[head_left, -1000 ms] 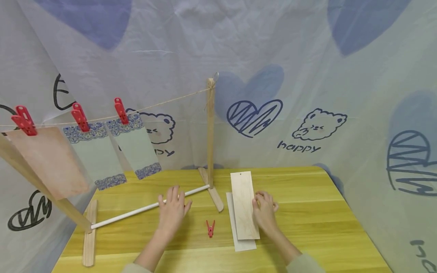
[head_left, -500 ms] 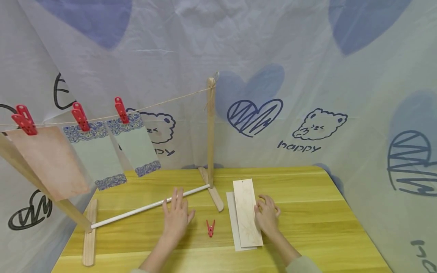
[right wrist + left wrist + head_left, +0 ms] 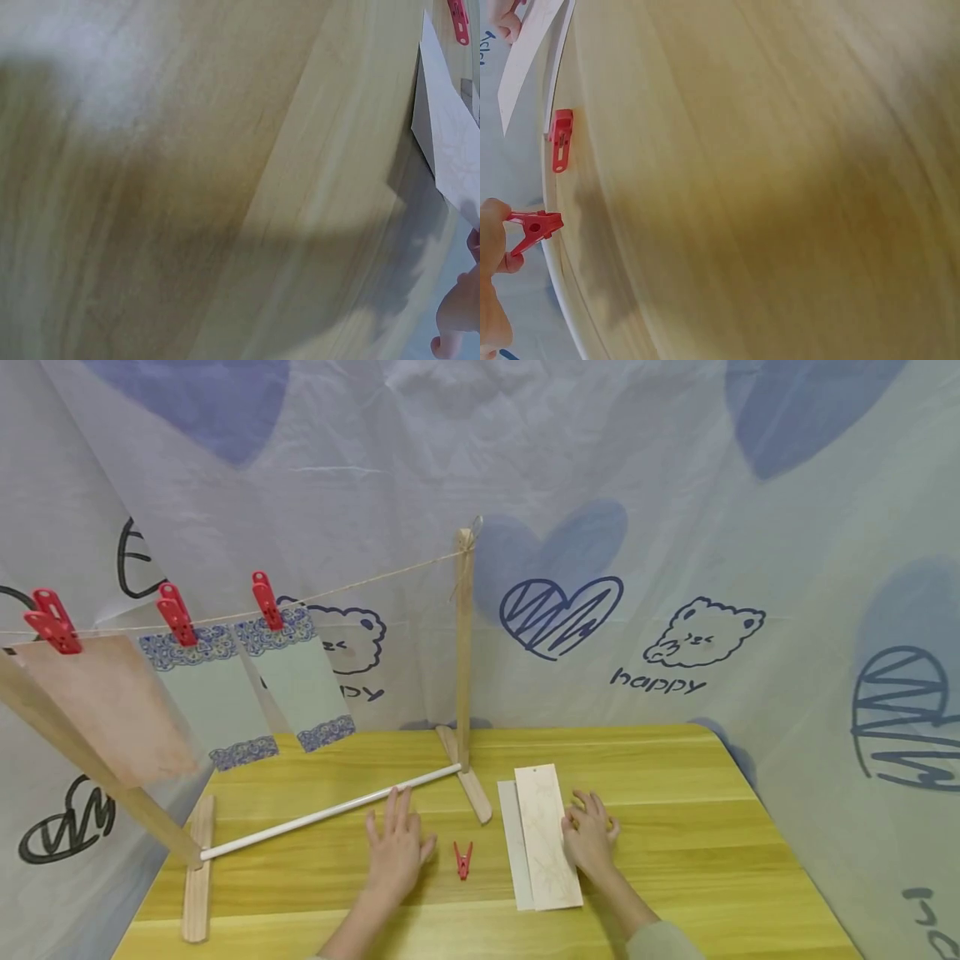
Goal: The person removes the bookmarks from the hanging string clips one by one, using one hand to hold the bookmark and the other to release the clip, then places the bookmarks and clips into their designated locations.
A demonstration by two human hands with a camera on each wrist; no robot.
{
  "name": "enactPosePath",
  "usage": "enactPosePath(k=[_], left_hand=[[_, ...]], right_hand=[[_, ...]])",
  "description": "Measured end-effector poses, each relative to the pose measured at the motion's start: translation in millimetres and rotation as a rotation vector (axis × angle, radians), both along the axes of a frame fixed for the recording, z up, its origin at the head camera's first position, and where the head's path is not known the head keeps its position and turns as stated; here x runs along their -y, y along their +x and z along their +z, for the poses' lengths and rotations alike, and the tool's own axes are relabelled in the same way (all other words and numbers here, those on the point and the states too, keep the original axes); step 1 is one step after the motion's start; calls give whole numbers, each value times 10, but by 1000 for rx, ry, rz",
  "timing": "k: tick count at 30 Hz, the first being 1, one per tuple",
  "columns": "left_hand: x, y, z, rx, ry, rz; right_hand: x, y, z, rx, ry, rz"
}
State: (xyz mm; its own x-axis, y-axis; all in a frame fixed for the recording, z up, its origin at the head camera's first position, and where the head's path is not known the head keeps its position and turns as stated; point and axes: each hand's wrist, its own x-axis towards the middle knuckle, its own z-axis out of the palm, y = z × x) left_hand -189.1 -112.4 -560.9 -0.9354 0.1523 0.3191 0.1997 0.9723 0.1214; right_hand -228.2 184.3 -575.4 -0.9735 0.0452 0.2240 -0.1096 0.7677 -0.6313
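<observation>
My left hand (image 3: 395,856) is over the table beside the white rod. In the left wrist view its thumb and finger pinch the handles of a red clothespin (image 3: 535,226), hidden by the hand in the head view. My right hand (image 3: 590,835) pinches the right edge of a long pale card (image 3: 547,835) with a small hole near its far end. In the right wrist view that card (image 3: 456,146) tilts up off the table. Another light card (image 3: 513,839) lies partly under it. A second red clothespin (image 3: 462,860) lies on the table between my hands.
A wooden stand with an upright post (image 3: 463,652) and white crossbar (image 3: 330,812) occupies the left side. From its string (image 3: 390,575) hang a pinkish sheet (image 3: 108,706) and two blue-bordered cards (image 3: 296,681), held by red clothespins (image 3: 266,600). Printed cloth surrounds the wooden table (image 3: 697,852).
The long card in my right hand has come toward me and slightly right, overlapping the lower card's near end more. My left hand has shifted right and a little nearer.
</observation>
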Motion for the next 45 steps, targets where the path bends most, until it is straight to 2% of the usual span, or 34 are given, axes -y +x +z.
enactPosePath(k=[6,16,25,35,45], left_hand=[[-49,-12,-103,33,-3,16],[-134,-40,-198,88,17,46],[-182,-43,-182,128,28,61],[-209,-65,-216,174,23,89],[-239,-52,-240,182,11,105]], right_hand=[[-6,-10,-44,39,21,3],[37,-20,-112,76,30,-11],[85,-27,-115,104,23,-13],[110,-62,-169,140,70,-24],[128,-55,-175,145,88,-22]])
